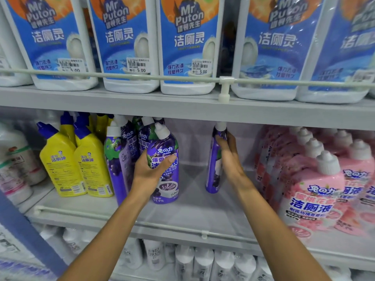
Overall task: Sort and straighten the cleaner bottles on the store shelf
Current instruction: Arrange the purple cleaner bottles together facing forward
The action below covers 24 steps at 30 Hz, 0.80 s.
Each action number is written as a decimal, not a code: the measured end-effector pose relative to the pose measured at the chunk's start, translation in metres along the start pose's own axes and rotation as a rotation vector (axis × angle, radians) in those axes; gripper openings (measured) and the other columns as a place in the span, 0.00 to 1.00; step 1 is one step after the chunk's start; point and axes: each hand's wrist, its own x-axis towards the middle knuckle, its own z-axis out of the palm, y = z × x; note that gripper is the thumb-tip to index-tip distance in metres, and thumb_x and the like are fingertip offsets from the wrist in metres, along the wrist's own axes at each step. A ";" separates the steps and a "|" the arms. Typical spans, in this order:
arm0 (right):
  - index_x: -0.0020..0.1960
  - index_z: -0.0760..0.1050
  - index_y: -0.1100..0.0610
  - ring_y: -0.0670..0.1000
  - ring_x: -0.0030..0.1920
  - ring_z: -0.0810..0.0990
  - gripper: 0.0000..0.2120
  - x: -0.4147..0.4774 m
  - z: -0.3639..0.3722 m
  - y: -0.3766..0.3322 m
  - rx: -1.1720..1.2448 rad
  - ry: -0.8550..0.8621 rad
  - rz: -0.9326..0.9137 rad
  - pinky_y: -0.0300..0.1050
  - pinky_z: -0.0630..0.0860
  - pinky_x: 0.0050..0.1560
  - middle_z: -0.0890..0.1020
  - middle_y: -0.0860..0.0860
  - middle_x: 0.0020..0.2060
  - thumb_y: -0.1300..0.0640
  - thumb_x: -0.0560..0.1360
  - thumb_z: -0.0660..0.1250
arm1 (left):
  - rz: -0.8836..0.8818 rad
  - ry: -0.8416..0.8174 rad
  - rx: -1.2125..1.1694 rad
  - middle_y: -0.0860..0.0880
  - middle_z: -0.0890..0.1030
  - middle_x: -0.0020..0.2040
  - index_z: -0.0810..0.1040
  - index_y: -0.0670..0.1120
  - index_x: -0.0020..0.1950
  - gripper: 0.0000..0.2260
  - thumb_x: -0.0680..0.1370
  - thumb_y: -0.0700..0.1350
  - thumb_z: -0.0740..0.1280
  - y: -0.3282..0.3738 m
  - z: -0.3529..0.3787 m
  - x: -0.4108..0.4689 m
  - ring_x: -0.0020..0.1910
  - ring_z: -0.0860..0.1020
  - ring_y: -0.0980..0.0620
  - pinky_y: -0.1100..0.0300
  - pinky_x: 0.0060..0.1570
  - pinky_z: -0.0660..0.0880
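A: Our left hand (150,171) grips the front purple plastic cleaner bottle with the white cap (162,145), thumb across its label. Our right hand (230,159) holds a second purple bottle (214,169), side-on and alone mid-shelf.

B: We should turn that one label-out, then slide it left against the purple group, kept upright.

A: The bare grey shelf (192,211) between them gives us room. Mind the pink bottles (316,189) on the right, the front wire rail (142,222) and the upper shelf edge (121,104).
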 end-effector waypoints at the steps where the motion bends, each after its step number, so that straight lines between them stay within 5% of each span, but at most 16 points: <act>1: 0.75 0.65 0.45 0.44 0.57 0.79 0.22 0.000 -0.004 0.002 0.007 -0.003 -0.010 0.44 0.71 0.60 0.79 0.45 0.61 0.44 0.83 0.64 | 0.008 -0.011 -0.006 0.50 0.88 0.50 0.82 0.46 0.60 0.14 0.75 0.41 0.77 -0.003 0.003 0.001 0.48 0.86 0.53 0.62 0.45 0.81; 4: 0.64 0.73 0.47 0.46 0.55 0.84 0.29 0.002 -0.007 0.007 -0.032 0.136 -0.063 0.45 0.80 0.58 0.84 0.46 0.56 0.37 0.69 0.78 | 0.007 -0.026 0.009 0.49 0.87 0.52 0.78 0.46 0.63 0.18 0.76 0.43 0.77 -0.016 0.017 0.002 0.49 0.86 0.52 0.62 0.44 0.82; 7: 0.58 0.76 0.47 0.47 0.54 0.84 0.39 0.002 -0.003 0.010 -0.207 0.258 -0.107 0.45 0.81 0.54 0.83 0.47 0.54 0.25 0.56 0.78 | -0.021 -0.020 0.044 0.47 0.86 0.51 0.75 0.43 0.63 0.17 0.77 0.40 0.76 -0.035 0.040 -0.002 0.46 0.85 0.53 0.64 0.43 0.81; 11: 0.67 0.70 0.53 0.44 0.55 0.84 0.36 -0.009 -0.003 0.019 -0.103 0.163 -0.096 0.40 0.81 0.55 0.82 0.47 0.56 0.39 0.67 0.81 | -0.038 -0.106 0.137 0.51 0.84 0.57 0.69 0.55 0.63 0.21 0.76 0.48 0.76 -0.051 0.052 0.003 0.51 0.84 0.60 0.65 0.50 0.79; 14: 0.66 0.72 0.56 0.43 0.52 0.85 0.32 -0.015 -0.011 0.043 -0.142 0.155 -0.036 0.42 0.82 0.53 0.85 0.45 0.54 0.47 0.69 0.82 | -0.033 -0.154 0.439 0.50 0.83 0.62 0.68 0.49 0.66 0.28 0.73 0.57 0.76 -0.053 0.048 0.012 0.60 0.82 0.48 0.58 0.57 0.74; 17: 0.65 0.74 0.56 0.46 0.51 0.86 0.32 -0.019 -0.014 0.053 -0.148 0.180 -0.004 0.42 0.81 0.48 0.86 0.48 0.53 0.48 0.67 0.83 | -0.036 -0.117 0.620 0.45 0.82 0.64 0.66 0.43 0.67 0.29 0.76 0.55 0.75 -0.052 0.050 0.016 0.62 0.80 0.40 0.51 0.58 0.75; 22: 0.59 0.71 0.50 0.45 0.47 0.84 0.30 -0.017 0.003 0.045 -0.256 0.366 -0.058 0.28 0.78 0.42 0.84 0.46 0.51 0.45 0.66 0.83 | 0.016 -0.104 0.524 0.51 0.84 0.56 0.72 0.43 0.61 0.23 0.76 0.54 0.76 -0.061 0.051 0.025 0.55 0.83 0.45 0.56 0.50 0.75; 24: 0.57 0.70 0.48 0.47 0.47 0.85 0.31 -0.006 0.012 0.047 -0.255 0.426 -0.075 0.41 0.84 0.45 0.84 0.47 0.50 0.40 0.64 0.83 | 0.028 -0.145 0.437 0.54 0.85 0.55 0.76 0.48 0.61 0.23 0.74 0.58 0.76 -0.067 0.049 0.038 0.54 0.84 0.50 0.52 0.54 0.80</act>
